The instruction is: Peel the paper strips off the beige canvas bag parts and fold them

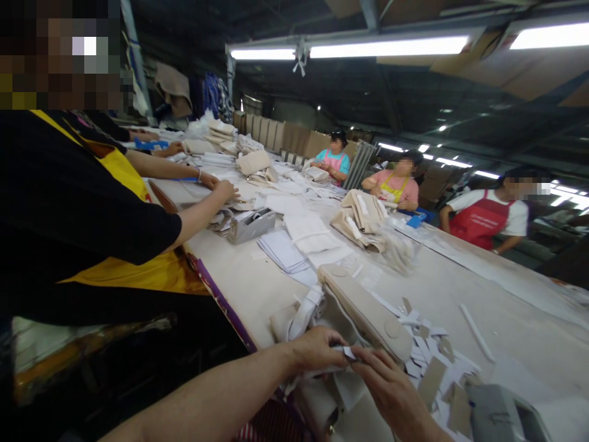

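My left hand (317, 347) and my right hand (386, 383) meet at the near edge of the long table (460, 288). Between their fingertips they pinch a small white paper strip (348, 352). Just behind them lies a beige bag (368, 313) with a flat flap and white straps. Scraps of white and tan backing paper (430, 362) are scattered to the right of the bag. Part of what lies under my hands is hidden.
A co-worker in black with a yellow apron (119, 270) stands close on my left, hand near a grey tape dispenser (251, 224). Stacks of white sheets (283, 250) and beige bags (361, 218) fill the middle. Three people work across the table. Another dispenser (499, 414) sits bottom right.
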### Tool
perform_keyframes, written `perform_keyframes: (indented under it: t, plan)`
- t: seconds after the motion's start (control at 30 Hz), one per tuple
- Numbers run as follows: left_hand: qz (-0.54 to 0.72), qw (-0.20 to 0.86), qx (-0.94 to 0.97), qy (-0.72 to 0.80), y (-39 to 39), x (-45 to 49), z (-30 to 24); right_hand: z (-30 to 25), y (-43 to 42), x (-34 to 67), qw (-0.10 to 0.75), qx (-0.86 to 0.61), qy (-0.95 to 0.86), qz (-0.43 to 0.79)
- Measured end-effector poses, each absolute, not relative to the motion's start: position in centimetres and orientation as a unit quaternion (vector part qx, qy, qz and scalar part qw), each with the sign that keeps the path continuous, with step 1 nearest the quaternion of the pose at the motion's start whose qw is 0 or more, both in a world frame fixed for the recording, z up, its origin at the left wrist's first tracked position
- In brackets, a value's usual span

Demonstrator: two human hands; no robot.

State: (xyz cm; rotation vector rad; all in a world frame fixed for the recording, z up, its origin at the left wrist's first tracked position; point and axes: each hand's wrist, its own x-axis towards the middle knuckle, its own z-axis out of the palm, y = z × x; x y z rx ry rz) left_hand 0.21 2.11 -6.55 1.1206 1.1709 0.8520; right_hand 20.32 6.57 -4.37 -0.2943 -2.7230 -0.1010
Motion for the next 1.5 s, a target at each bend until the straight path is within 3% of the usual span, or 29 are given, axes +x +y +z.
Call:
perform_keyframes:
  t: [0.1, 0.23, 0.57, 0.7, 1.0, 1.23, 1.4, 1.5]
  plan:
    - [0.365, 0.598, 0.496, 0.514, 2.0, 0.2, -6.4, -5.4, 6.4, 20.6, 0.225, -0.117, -0.967, -0.036]
    - [0.361, 0.577, 0.521, 0.515, 1.8, 0.4, -6.4, -6.3, 5.8, 20.5, 0.268, -0.223, -0.935, 0.067]
    - [0.378, 0.536, 0.559, 0.507, 2.0, 0.6, -8.0, -5.6, 5.9, 19.4, 0.242, -0.272, -0.922, 0.134]
    - [0.365, 0.554, 0.546, 0.512, 2.2, 0.4, -7.5, -5.6, 6.3, 19.7, 0.264, -0.221, -0.933, 0.106]
    - [0.329, 0.633, 0.517, 0.473, 2.4, -0.5, -6.1, -6.0, 7.1, 21.2, 0.197, -0.123, -0.971, -0.05]
    - [0.339, 0.631, 0.506, 0.48, 2.5, -0.1, -6.6, -6.5, 6.6, 20.7, 0.221, -0.146, -0.964, -0.007]
    - [0.332, 0.566, 0.522, 0.545, 2.1, 0.4, -5.5, -3.5, 5.1, 22.5, 0.301, -0.271, -0.912, 0.07]
    - [0.33, 0.558, 0.532, 0.545, 1.9, 0.6, -5.4, -0.5, 4.3, 29.0, 0.383, -0.479, -0.789, -0.024]
